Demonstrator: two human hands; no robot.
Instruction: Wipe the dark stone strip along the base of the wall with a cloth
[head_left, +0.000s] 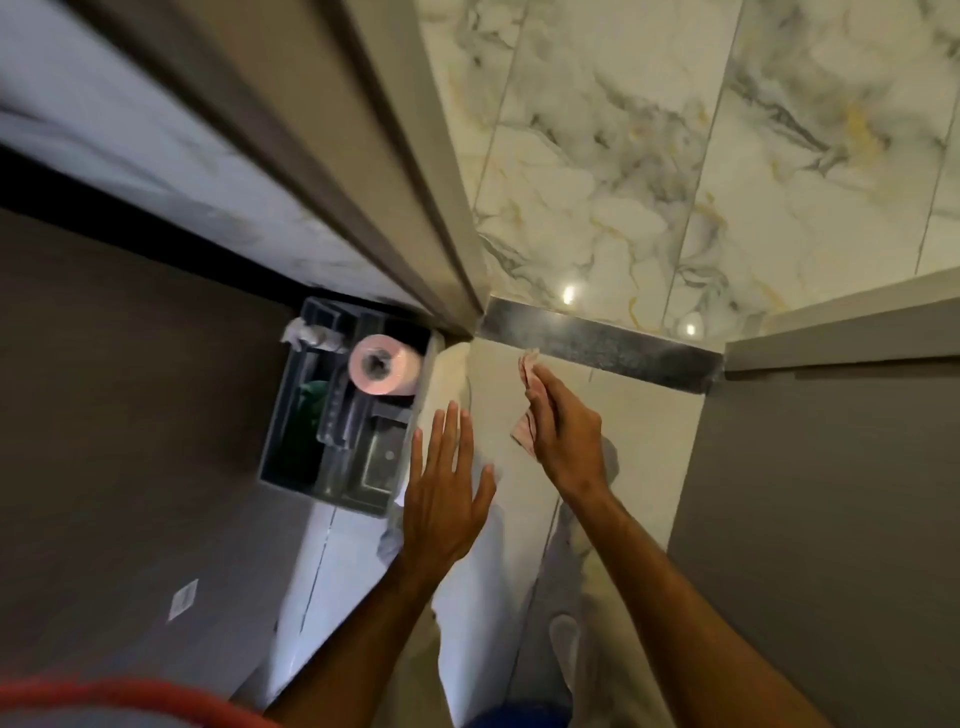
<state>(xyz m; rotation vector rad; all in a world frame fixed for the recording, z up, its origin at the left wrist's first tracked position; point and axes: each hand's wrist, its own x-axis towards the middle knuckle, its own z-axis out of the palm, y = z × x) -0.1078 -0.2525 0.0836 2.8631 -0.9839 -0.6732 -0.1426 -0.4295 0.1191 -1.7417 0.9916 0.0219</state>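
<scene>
The dark speckled stone strip (613, 347) runs along the foot of the veined marble wall, from the door frame on the left to a grey panel on the right. My right hand (566, 431) holds a pale pinkish cloth (530, 370) just below the strip's left half; the cloth's upper tip is close to the strip's lower edge, and I cannot tell if it touches. My left hand (447, 488) is spread flat with fingers apart against the edge of a light panel to the left, holding nothing.
A grey caddy (291, 415) with a pink paper roll (382, 370) stands on the floor left of the door frame (415, 197). A grey panel (831, 519) closes the right side. Light floor tiles (644, 415) lie below the strip. An orange rim (130, 699) shows at bottom left.
</scene>
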